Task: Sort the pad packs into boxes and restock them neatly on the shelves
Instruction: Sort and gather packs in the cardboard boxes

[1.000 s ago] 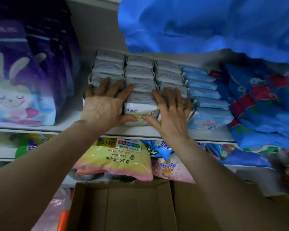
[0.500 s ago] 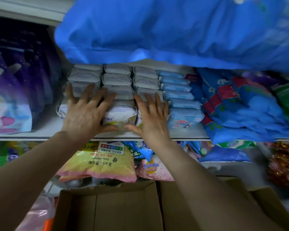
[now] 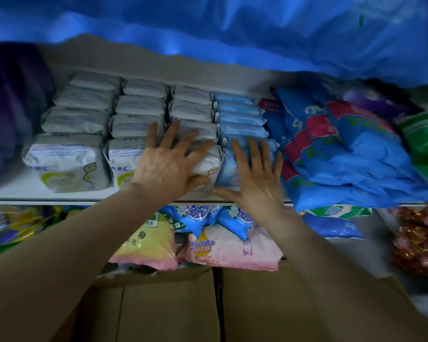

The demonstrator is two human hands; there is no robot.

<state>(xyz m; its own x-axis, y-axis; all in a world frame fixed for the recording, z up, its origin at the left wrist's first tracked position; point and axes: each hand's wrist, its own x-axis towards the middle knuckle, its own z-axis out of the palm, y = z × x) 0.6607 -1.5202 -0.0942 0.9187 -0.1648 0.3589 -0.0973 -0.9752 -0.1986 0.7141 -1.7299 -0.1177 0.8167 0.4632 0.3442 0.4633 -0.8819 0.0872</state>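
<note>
On the white shelf board [image 3: 15, 193] in front of me, my left hand [image 3: 168, 166] lies flat with its fingers [image 3: 169, 134] spread straight over the front packs of the third row of white plastic-wrapped pad packs [image 3: 67, 164], the thumb stretched along the lower front of the nearest one. My right hand [image 3: 257, 183] lies just beside it, fingers [image 3: 255, 154] also straight and fanned, pressing on the front of the row of light blue pad packs [image 3: 240, 119]; its thumb points left along the shelf's front edge. Neither hand curls round anything.

White packs stand in three rows running to the back of the shelf, touching side by side, and the light blue row sits directly against their right flank. To the right of that, a heap of darker blue and red soft packets [image 3: 344, 149] slumps over the shelf edge. Dark purple bags [image 3: 8, 114] stand at the far left. A blue plastic sheet [image 3: 232, 30] hangs overhead.

Below the shelf lie a yellow and pink bag [image 3: 146, 245] and a pink bag [image 3: 232, 250], and beneath my forearms an open brown cardboard box [image 3: 168, 309].
</note>
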